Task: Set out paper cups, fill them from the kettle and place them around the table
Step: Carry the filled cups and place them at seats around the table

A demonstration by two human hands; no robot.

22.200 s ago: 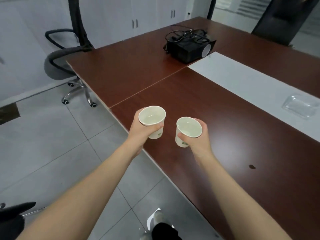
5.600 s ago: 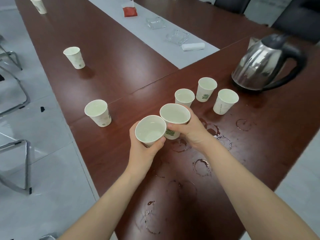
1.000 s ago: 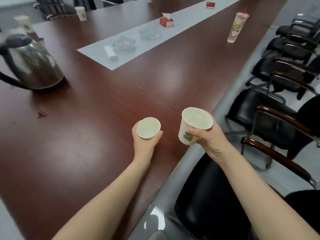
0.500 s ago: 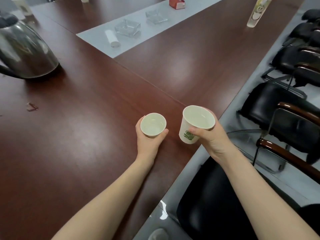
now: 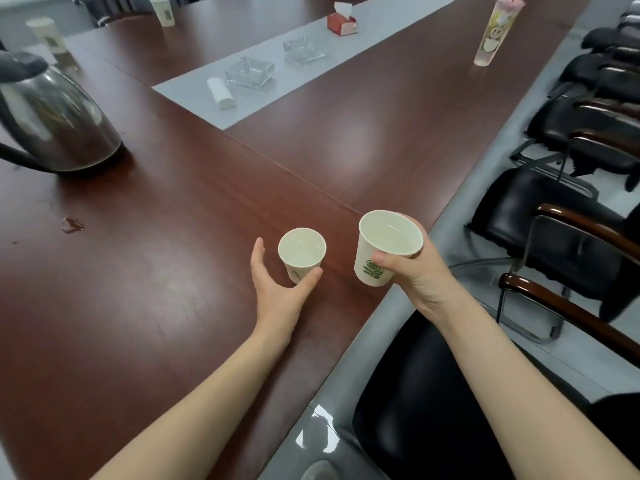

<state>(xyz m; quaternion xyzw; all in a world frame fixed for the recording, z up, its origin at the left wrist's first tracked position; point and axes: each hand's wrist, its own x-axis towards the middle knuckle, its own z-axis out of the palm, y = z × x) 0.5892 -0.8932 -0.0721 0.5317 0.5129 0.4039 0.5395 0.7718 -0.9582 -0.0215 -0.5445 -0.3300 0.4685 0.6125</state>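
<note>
A white paper cup (image 5: 300,256) filled with water stands on the dark red table (image 5: 156,306) near its right edge. My left hand (image 5: 277,289) lies spread around the cup's near side, fingers straight and off it, thumb just at its base. A second filled paper cup (image 5: 384,251) with a green logo hangs above the table edge, gripped by my right hand (image 5: 419,275). The steel kettle (image 5: 55,123) stands at the far left. Two more paper cups (image 5: 46,32) (image 5: 162,8) stand on the far side.
Black armchairs (image 5: 561,237) line the right side, one directly below my right arm. A grey runner down the table's middle carries glass ashtrays (image 5: 249,72), a white roll (image 5: 220,93) and a red tissue box (image 5: 341,20). A plastic drink cup (image 5: 495,32) stands far right. A small spill (image 5: 72,225) lies left.
My left hand has set its cup on the table and loosened its grip, fingers now spread away from it. My right hand still holds its cup, shifted slightly right.
</note>
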